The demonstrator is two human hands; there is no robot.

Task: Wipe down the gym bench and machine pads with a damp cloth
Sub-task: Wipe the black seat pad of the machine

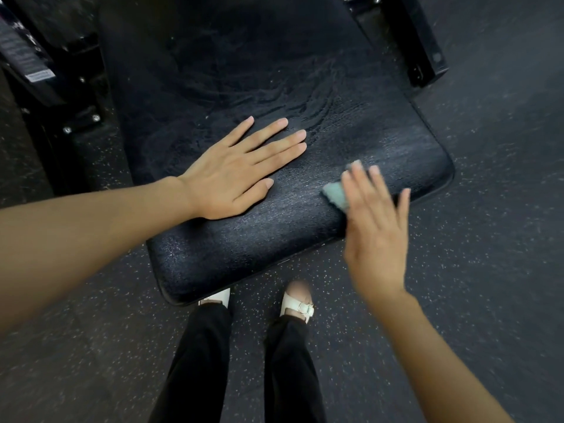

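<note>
A black padded bench seat [381,138] fills the middle of the view, its surface streaked with wet swirls. My left hand [241,169] lies flat on the pad, fingers spread, holding nothing. My right hand [377,227] is blurred at the pad's near right edge and presses a small grey-green cloth [335,195] against the pad. Only a corner of the cloth shows beyond the fingers.
Black machine frame parts stand at the far left [45,71] and far right [418,41]. Speckled dark rubber floor [488,239] surrounds the bench. My legs in black trousers and white sandals [300,303] stand just before the pad's near edge.
</note>
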